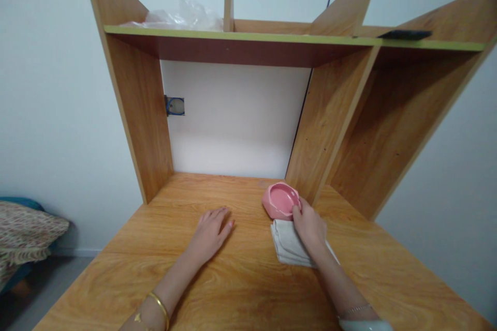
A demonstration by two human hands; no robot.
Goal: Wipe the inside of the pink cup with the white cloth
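Gripping pink bowl [281, 200] rim, right hand [309, 226] over cloth [289, 245] | left hand [209, 232] open, flat on bench [240, 284] | bowl looks stiff, breakable, light; rim suits holding.

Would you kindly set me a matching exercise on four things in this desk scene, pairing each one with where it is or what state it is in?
Things:
1. pink dish
2. folded cloth
3. left hand
4. clear plastic bag

Places or states:
A. up on the top shelf, at its left end
B. lying on the desk under the right hand's wrist
C. flat on the desk, palm down, holding nothing
D. tilted up on its edge, gripped at the rim by the right hand

Pairs: 1-D, 2-B, 3-C, 4-A
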